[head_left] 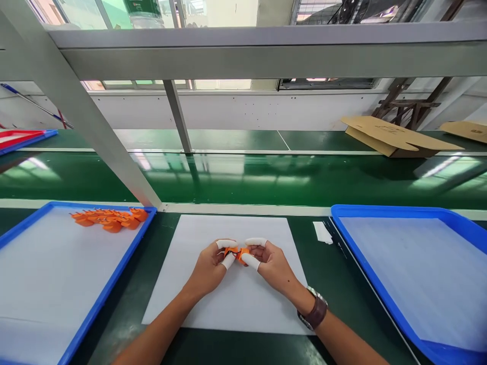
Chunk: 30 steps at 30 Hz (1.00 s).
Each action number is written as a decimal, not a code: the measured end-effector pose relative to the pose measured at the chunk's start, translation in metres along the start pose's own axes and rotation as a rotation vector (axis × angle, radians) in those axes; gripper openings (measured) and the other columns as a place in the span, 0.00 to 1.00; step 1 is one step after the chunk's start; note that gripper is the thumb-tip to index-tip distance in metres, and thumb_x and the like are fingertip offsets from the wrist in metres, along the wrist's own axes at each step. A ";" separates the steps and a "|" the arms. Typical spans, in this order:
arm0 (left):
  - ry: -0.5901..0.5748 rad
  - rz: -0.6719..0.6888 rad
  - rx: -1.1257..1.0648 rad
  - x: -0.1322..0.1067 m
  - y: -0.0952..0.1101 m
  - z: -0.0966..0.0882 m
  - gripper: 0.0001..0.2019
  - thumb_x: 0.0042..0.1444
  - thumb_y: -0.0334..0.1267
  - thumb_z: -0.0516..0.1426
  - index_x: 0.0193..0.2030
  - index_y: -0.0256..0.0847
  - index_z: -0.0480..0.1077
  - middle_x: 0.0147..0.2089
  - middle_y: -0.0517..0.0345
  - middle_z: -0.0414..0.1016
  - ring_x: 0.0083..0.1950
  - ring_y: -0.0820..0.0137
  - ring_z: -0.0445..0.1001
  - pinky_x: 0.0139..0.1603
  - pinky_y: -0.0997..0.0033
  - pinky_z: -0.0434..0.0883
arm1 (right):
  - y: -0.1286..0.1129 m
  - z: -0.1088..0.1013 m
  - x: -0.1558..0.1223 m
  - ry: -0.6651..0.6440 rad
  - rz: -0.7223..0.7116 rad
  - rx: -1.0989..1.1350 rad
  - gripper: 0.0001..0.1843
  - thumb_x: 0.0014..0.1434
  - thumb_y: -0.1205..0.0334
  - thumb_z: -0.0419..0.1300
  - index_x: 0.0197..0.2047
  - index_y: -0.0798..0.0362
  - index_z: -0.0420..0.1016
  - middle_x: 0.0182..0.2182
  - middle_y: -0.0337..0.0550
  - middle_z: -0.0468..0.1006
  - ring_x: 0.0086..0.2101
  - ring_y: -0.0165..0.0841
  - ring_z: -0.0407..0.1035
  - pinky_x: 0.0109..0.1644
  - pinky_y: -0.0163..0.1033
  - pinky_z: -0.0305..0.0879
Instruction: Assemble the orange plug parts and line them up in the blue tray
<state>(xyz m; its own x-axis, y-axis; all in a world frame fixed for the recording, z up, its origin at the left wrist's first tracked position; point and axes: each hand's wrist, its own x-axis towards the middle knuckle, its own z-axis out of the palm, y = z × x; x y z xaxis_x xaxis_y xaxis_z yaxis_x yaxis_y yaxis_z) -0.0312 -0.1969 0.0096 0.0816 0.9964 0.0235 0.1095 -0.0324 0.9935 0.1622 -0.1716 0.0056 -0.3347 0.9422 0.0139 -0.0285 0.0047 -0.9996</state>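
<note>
Between both hands, over a white sheet, is a small orange piece with dark lines on it; its exact kind is too small to tell. My left hand pinches its left end with thumb and index finger. On the other end, my right hand has a similar pinch. White finger covers wrap the thumb and index finger of each hand. Fingertips hide part of the piece. Several orange pieces lie bunched at the far end of the left blue tray.
At the right stands another blue tray lined with white. A white scrap lies beside it. Behind the workbench runs a green belt, with a cardboard box past it. A metal post slants down at the left.
</note>
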 end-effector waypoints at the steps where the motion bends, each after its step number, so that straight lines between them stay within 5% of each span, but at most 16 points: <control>1: -0.014 -0.048 -0.037 0.000 0.003 0.000 0.12 0.59 0.36 0.60 0.50 0.44 0.74 0.56 0.52 0.75 0.56 0.63 0.76 0.59 0.59 0.74 | 0.000 -0.002 0.000 0.041 -0.077 -0.084 0.16 0.59 0.61 0.66 0.49 0.51 0.72 0.39 0.45 0.79 0.39 0.38 0.77 0.47 0.48 0.76; 6: -0.007 -0.137 -0.137 0.001 0.010 0.002 0.13 0.59 0.40 0.62 0.50 0.41 0.74 0.55 0.49 0.77 0.56 0.62 0.77 0.61 0.56 0.74 | -0.001 -0.006 -0.005 -0.027 -0.651 -0.464 0.18 0.63 0.73 0.59 0.52 0.45 0.73 0.44 0.46 0.76 0.46 0.38 0.72 0.49 0.49 0.74; 8: 0.039 -0.117 -0.129 0.001 0.008 0.003 0.11 0.59 0.40 0.62 0.48 0.41 0.74 0.55 0.49 0.77 0.55 0.61 0.77 0.60 0.56 0.74 | -0.002 -0.004 -0.006 -0.090 -0.711 -0.468 0.18 0.62 0.74 0.59 0.52 0.44 0.73 0.46 0.46 0.77 0.49 0.39 0.71 0.52 0.50 0.73; 10: 0.097 -0.056 -0.097 0.000 0.004 0.003 0.10 0.60 0.39 0.61 0.48 0.42 0.75 0.57 0.50 0.76 0.55 0.62 0.77 0.59 0.57 0.75 | -0.005 -0.001 -0.006 -0.066 -0.567 -0.383 0.15 0.63 0.69 0.61 0.51 0.45 0.73 0.48 0.46 0.76 0.50 0.40 0.71 0.55 0.51 0.72; 12: 0.138 0.023 -0.057 0.000 0.000 0.004 0.10 0.61 0.38 0.60 0.49 0.43 0.74 0.58 0.50 0.74 0.55 0.62 0.77 0.58 0.57 0.76 | -0.008 0.001 -0.004 -0.013 -0.270 -0.227 0.11 0.65 0.60 0.61 0.51 0.48 0.73 0.48 0.48 0.77 0.48 0.40 0.73 0.53 0.51 0.74; 16: 0.147 0.142 0.028 0.000 -0.006 0.005 0.09 0.62 0.36 0.58 0.49 0.44 0.74 0.59 0.50 0.73 0.56 0.62 0.76 0.57 0.57 0.77 | -0.012 0.003 -0.002 -0.086 0.185 0.056 0.18 0.65 0.49 0.60 0.48 0.54 0.74 0.36 0.48 0.81 0.35 0.38 0.78 0.43 0.49 0.78; 19: 0.156 0.175 0.103 -0.001 -0.007 0.007 0.09 0.62 0.35 0.58 0.49 0.45 0.74 0.58 0.51 0.73 0.55 0.62 0.77 0.56 0.58 0.78 | -0.008 0.006 -0.004 -0.018 0.103 0.032 0.19 0.58 0.53 0.67 0.48 0.53 0.73 0.40 0.48 0.80 0.39 0.39 0.77 0.45 0.48 0.77; 23: 0.171 0.117 0.107 -0.003 -0.006 0.009 0.08 0.62 0.36 0.58 0.48 0.44 0.74 0.57 0.51 0.75 0.53 0.63 0.78 0.54 0.60 0.79 | 0.000 0.011 -0.009 0.074 -0.139 -0.143 0.19 0.60 0.59 0.64 0.54 0.49 0.71 0.46 0.47 0.77 0.46 0.39 0.75 0.51 0.47 0.76; 27: 0.007 0.045 0.061 -0.003 -0.004 0.007 0.16 0.62 0.36 0.58 0.57 0.46 0.70 0.62 0.50 0.70 0.59 0.61 0.75 0.58 0.58 0.77 | 0.001 0.008 -0.006 0.071 -0.102 -0.114 0.13 0.63 0.59 0.61 0.51 0.49 0.73 0.45 0.46 0.78 0.45 0.38 0.75 0.51 0.46 0.76; 30: -0.054 0.117 0.142 -0.003 -0.007 0.004 0.22 0.62 0.33 0.57 0.63 0.48 0.65 0.65 0.50 0.67 0.61 0.61 0.73 0.57 0.58 0.78 | 0.000 0.003 -0.003 0.110 -0.129 -0.163 0.12 0.64 0.60 0.60 0.51 0.49 0.73 0.44 0.46 0.78 0.43 0.38 0.75 0.49 0.46 0.76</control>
<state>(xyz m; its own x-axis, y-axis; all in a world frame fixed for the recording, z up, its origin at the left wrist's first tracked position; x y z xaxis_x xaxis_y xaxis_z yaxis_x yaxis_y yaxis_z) -0.0280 -0.1998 0.0024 0.1542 0.9797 0.1281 0.2344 -0.1622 0.9585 0.1609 -0.1756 0.0060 -0.2334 0.9610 0.1480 0.0912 0.1732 -0.9807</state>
